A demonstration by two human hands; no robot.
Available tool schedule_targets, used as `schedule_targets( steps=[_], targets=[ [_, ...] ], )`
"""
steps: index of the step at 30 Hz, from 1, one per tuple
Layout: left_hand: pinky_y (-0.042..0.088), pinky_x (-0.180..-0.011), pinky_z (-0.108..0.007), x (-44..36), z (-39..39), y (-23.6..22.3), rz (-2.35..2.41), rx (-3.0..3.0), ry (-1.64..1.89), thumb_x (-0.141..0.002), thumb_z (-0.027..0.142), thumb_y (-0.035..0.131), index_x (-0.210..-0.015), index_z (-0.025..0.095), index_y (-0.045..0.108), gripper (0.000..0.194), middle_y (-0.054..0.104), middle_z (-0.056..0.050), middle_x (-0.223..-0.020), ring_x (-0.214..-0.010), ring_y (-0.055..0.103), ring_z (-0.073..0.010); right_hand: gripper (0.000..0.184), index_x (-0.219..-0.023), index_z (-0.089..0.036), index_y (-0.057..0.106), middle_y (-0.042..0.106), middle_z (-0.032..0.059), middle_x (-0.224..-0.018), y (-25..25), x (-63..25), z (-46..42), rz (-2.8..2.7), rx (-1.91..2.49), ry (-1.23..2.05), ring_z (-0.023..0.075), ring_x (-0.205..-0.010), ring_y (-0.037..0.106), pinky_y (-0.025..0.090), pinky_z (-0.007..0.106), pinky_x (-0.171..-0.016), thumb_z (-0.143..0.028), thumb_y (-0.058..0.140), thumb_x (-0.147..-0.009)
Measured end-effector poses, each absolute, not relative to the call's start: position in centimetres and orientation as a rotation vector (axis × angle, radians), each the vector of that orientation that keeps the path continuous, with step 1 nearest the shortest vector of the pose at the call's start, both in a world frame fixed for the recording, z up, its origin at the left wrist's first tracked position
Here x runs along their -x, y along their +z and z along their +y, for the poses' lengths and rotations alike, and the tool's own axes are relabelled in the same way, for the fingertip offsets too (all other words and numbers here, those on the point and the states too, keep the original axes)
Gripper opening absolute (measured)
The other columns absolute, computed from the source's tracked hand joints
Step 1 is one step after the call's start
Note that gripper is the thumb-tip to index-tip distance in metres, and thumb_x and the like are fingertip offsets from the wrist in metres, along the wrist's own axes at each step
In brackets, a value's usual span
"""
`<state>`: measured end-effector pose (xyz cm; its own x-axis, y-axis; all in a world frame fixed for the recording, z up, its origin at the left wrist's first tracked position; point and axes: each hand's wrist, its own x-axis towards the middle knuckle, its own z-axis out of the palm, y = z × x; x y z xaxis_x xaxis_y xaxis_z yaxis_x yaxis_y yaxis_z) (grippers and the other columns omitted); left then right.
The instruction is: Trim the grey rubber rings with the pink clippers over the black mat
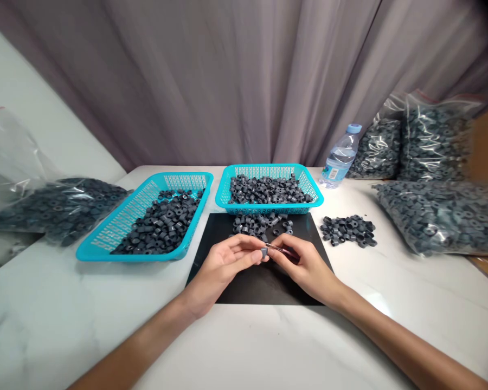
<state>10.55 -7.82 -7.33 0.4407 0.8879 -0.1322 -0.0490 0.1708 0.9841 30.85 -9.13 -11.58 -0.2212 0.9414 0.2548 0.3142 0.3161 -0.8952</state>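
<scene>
My left hand [231, 261] pinches a small dark grey plastic cap [264, 252] between thumb and fingers. Fingers of my right hand [299, 264] are closed round a slim metal tool [277, 248], perhaps tweezers; its tip reaches the cap, though whether it touches cannot be told. Both hands are above a black mat [264, 287]. Just beyond them, a pile of similar grey caps [250, 225] lies on the mat, with several loose ones at its right side.
Two turquoise baskets, one left [106, 254] and one behind the mat [268, 208], hold many caps. Another pile [348, 230] lies right of the mat. A water bottle [340, 157] stands behind it. Filled plastic bags flank the table at left [73, 206] and right [447, 214].
</scene>
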Motion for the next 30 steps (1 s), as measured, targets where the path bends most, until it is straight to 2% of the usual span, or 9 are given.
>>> schedule_targets(
  steps=[8,20,30],
  targets=[
    [0.049,-0.104,-0.03,-10.42,-7.64,-7.68,0.86,-1.226,0.797,-0.085,0.025,0.078,-0.104,0.019,0.072,0.021,0.074,-0.005,-0.11,-0.11,0.067,-0.0194,0.021,-0.089,-0.02,0.066,0.066,0.0014,-0.08,-11.91,-30.82,-8.99,-1.784,1.162,0.84,0.0159,-0.069,0.056,0.042,0.027,-0.065,-0.035,0.056,-0.1],
    [0.05,-0.102,-0.03,-10.33,-7.77,-7.63,0.892,-1.367,0.751,-0.085,0.026,0.076,-0.101,0.019,0.077,0.017,0.076,-0.005,-0.106,-0.108,0.068,-0.0202,0.02,-0.09,-0.019,0.066,0.066,0.0021,-0.082,-11.67,-30.79,-9.05,-1.747,1.158,0.862,0.0167,-0.073,0.058,0.043,0.027,-0.066,-0.034,0.056,-0.1],
    [0.053,-0.1,-0.029,-10.5,-7.79,-7.74,0.849,-1.354,0.763,-0.083,0.022,0.079,-0.1,0.019,0.074,0.018,0.077,-0.005,-0.109,-0.108,0.07,-0.0193,0.019,-0.088,-0.019,0.064,0.066,0.0019,-0.081,-11.95,-30.81,-8.89,-1.744,1.152,0.865,0.0165,-0.072,0.057,0.042,0.027,-0.066,-0.033,0.056,-0.099]
  ],
)
